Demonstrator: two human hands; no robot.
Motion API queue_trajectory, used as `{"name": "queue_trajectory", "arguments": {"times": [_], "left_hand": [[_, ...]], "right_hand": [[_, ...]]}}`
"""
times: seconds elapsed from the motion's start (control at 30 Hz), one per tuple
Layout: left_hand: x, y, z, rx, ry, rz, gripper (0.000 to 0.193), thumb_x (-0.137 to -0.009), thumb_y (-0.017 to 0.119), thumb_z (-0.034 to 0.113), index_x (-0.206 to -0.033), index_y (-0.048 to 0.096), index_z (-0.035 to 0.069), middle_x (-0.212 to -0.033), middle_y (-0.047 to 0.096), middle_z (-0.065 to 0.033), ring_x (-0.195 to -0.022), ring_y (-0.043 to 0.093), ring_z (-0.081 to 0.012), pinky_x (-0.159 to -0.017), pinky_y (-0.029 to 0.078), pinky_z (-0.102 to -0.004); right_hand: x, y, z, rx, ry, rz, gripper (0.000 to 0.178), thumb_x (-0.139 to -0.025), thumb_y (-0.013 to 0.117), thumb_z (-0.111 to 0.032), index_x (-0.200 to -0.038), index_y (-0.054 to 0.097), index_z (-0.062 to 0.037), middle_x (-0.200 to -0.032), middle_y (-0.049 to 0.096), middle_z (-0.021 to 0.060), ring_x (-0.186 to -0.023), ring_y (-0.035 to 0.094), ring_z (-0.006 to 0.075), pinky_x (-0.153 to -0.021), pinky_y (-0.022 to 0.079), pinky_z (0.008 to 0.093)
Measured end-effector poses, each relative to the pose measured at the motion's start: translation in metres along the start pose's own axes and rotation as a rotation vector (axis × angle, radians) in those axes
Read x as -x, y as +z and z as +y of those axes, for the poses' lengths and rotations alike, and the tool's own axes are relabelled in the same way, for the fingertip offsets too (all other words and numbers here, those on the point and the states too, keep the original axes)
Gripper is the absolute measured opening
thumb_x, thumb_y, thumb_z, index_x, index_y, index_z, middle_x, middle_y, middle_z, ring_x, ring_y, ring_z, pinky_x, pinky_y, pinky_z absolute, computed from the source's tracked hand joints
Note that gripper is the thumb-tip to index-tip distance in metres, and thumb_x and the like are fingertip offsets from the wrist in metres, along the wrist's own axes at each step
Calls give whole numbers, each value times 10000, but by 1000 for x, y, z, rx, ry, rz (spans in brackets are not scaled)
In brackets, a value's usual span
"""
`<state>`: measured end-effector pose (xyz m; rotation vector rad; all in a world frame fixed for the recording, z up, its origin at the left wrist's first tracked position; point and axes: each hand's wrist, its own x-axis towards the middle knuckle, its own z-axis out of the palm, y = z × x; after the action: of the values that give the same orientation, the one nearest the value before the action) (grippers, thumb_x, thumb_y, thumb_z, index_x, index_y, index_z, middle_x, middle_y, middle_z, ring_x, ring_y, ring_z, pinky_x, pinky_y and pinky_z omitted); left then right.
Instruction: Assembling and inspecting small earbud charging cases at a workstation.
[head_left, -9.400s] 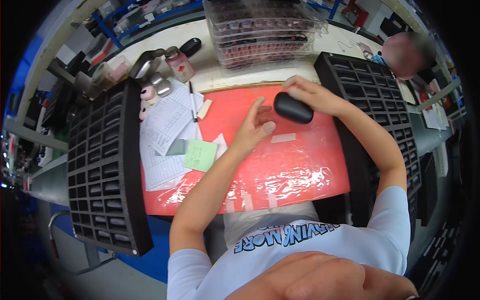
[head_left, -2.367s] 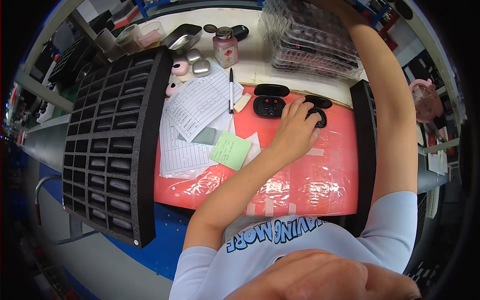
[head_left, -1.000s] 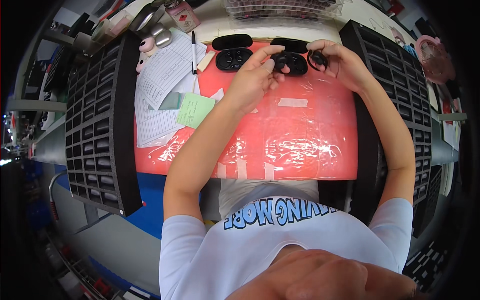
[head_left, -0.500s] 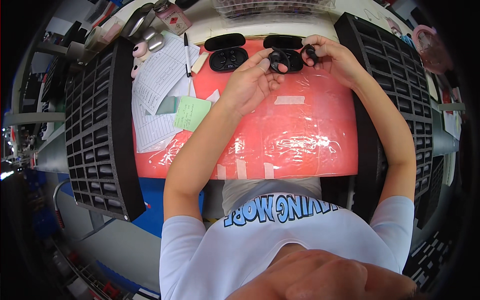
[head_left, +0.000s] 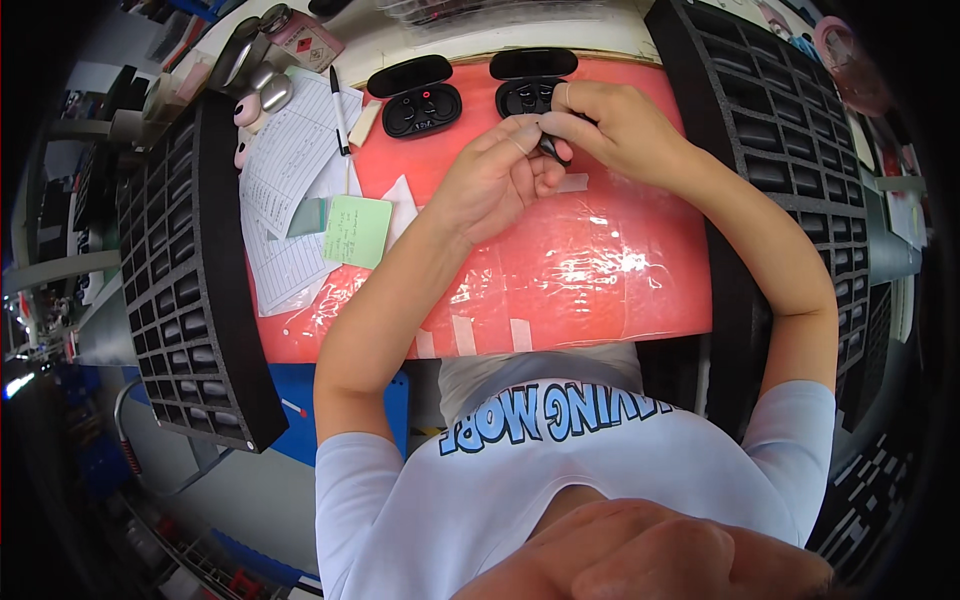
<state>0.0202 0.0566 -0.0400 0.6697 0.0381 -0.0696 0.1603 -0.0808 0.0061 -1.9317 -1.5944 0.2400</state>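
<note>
Though half-curled, hands (head_left: 497,178) (head_left: 628,130) at black earbud (head_left: 549,149)

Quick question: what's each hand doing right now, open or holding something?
Left hand: closed, holding a small black earbud.
Right hand: curled, close to the left; whether it holds anything cannot be told.

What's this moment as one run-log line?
Left hand: holds black earbud | right hand: fingertips close by, grip unclear | left charging case: open | right charging case: open

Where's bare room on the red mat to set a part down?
Red mat, near right, between left forearm and right tray; some tape strips there. Crowded: left side, papers, green note; far side, open cases, left hand, right hand.
</note>
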Motion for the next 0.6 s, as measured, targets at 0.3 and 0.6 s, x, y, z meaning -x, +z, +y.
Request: {"name": "queue_trajectory", "arguments": {"times": [0.3, 0.6], "left_hand": [[4, 12, 1, 55, -43, 20, 243, -1001, 414, 203, -1165, 504, 49, -921, 577, -53, -691, 484, -138, -873, 463, -363], [7, 8, 4, 128, -109, -27, 261, -1007, 390, 221, -1177, 503, 59, -841, 520, -39, -623, 386, -111, -554, 313, -234]], "right_hand": [[-7, -6, 12, -354, 52, 92, 193, -934, 549, -205, -922, 567, -13, -796, 529, 14, -710, 495, 94, -678, 425, 248], [-2, -6, -1, -226, -13, -114, 194, -913, 567, -189, -998, 575, -15, -859, 585, 66, -775, 543, 136, -709, 454, 274]]}}
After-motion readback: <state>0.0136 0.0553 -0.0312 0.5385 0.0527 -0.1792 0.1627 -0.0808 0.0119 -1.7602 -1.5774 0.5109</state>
